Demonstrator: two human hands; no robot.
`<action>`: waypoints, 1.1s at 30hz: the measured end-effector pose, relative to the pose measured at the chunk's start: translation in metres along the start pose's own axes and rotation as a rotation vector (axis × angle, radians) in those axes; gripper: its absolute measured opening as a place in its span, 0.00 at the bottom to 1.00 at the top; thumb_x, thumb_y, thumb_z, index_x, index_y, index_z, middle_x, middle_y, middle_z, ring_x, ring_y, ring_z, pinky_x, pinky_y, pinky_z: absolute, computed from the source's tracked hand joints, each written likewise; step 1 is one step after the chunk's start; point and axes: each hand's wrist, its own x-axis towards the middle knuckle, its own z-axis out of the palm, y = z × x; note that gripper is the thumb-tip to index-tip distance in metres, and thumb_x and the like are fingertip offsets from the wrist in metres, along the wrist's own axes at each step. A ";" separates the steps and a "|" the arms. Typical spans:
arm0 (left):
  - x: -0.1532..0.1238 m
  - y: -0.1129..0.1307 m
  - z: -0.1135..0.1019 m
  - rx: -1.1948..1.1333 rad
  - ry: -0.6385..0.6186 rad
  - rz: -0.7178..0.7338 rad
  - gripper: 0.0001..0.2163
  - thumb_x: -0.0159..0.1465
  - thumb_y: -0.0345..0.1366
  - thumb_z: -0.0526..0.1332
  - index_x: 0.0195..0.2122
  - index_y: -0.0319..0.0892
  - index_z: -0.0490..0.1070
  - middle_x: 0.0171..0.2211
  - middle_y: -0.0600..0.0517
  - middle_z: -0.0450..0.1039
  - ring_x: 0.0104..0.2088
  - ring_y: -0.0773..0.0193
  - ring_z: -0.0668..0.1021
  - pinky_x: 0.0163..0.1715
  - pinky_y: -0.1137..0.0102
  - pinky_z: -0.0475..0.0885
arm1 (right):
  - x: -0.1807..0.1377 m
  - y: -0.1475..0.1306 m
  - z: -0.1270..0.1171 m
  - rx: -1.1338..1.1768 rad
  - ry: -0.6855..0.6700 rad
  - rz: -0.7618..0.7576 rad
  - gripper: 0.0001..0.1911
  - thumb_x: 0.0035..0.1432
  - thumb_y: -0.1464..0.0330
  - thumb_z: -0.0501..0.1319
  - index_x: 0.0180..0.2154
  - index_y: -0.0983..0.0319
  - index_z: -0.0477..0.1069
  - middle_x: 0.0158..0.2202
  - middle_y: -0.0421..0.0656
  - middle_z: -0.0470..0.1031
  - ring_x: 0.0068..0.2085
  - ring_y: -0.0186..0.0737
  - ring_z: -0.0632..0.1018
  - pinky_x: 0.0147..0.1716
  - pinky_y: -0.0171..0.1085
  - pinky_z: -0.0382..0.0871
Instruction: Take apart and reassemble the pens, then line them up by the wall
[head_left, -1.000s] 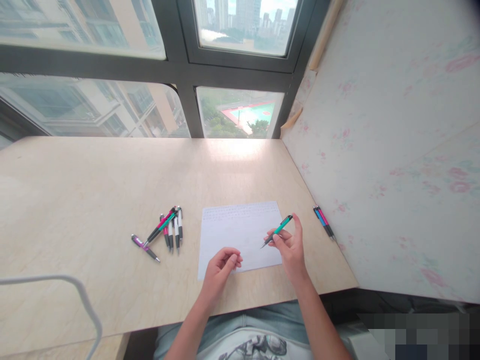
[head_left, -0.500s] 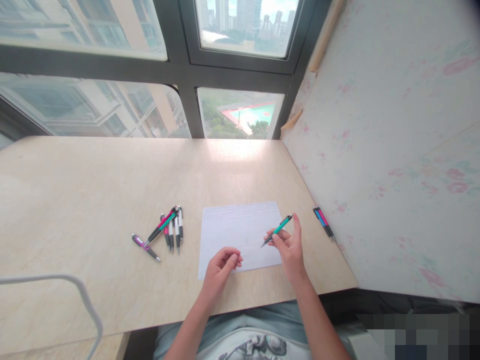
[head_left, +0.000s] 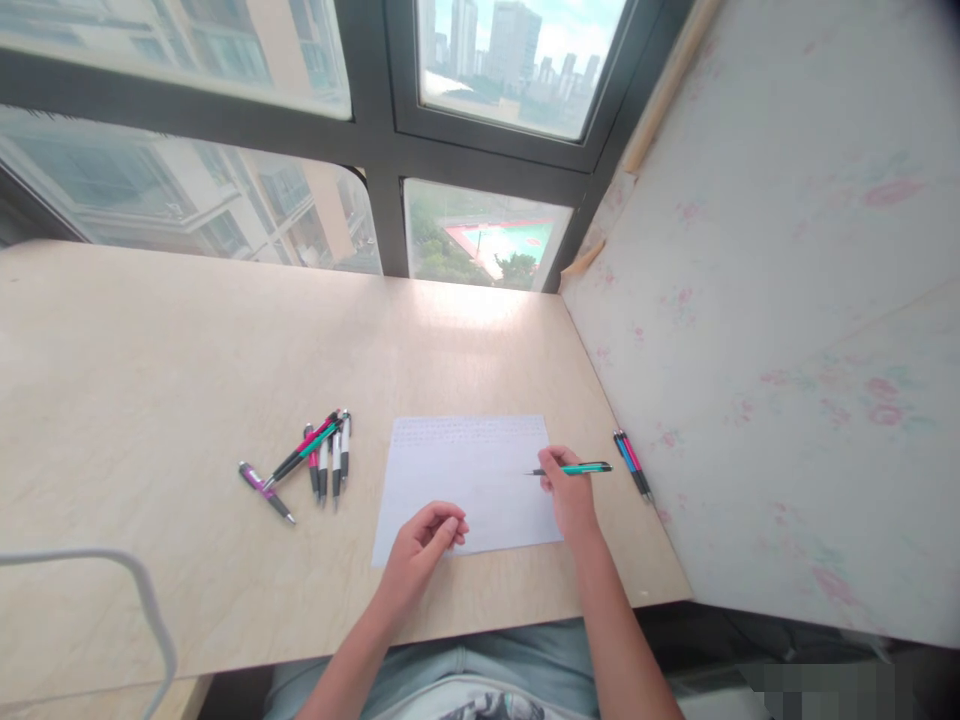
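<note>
A sheet of paper (head_left: 472, 480) with rows of small handwriting along its top lies on the table before me. My right hand (head_left: 566, 490) grips a green pen (head_left: 589, 468) with a dark grip section. The pen is nearly level, its tip pointing left over the right part of the sheet; whether it touches cannot be made out. Across the sheet's lower left edge rests my left hand (head_left: 424, 545), fingers curled in and thumb against them, with nothing visible in it.
Several pens (head_left: 324, 460) lie in a loose group to the left, a purple pen (head_left: 268, 492) at its near side. Two pens (head_left: 632, 465), blue and pink, lie by the papered wall (head_left: 787, 400). A pale cable (head_left: 154, 600) bends across the table's (head_left: 187, 350) left front.
My right hand has turned the green pen from a slant to nearly level, and its raised index finger has come down. The view has tilted slightly. My left hand keeps its curled pose.
</note>
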 end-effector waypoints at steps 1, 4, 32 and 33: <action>0.000 0.000 0.000 -0.001 -0.002 0.003 0.10 0.61 0.43 0.62 0.36 0.41 0.73 0.31 0.49 0.76 0.31 0.62 0.76 0.33 0.70 0.69 | 0.008 0.000 0.000 -0.018 -0.016 0.012 0.15 0.52 0.57 0.66 0.28 0.62 0.72 0.16 0.31 0.60 0.16 0.27 0.60 0.15 0.29 0.55; 0.000 0.000 0.000 0.001 -0.010 0.013 0.10 0.61 0.43 0.61 0.36 0.41 0.73 0.31 0.49 0.76 0.31 0.62 0.75 0.33 0.70 0.69 | 0.030 -0.001 0.004 -0.129 -0.083 -0.001 0.22 0.55 0.50 0.60 0.28 0.63 0.73 0.14 0.34 0.62 0.15 0.29 0.63 0.14 0.30 0.57; 0.000 0.006 0.001 0.001 -0.018 0.012 0.10 0.61 0.43 0.61 0.35 0.41 0.73 0.30 0.49 0.76 0.30 0.61 0.75 0.32 0.69 0.69 | 0.054 0.023 0.019 -0.802 -0.005 -0.422 0.24 0.60 0.54 0.49 0.17 0.59 0.55 0.16 0.34 0.52 0.20 0.31 0.57 0.21 0.32 0.51; 0.000 0.006 0.001 0.000 -0.019 0.014 0.10 0.61 0.43 0.61 0.35 0.41 0.73 0.30 0.49 0.76 0.30 0.61 0.75 0.32 0.69 0.69 | 0.054 0.024 0.019 -0.805 0.000 -0.429 0.24 0.60 0.54 0.49 0.17 0.59 0.54 0.16 0.34 0.52 0.20 0.31 0.57 0.21 0.32 0.51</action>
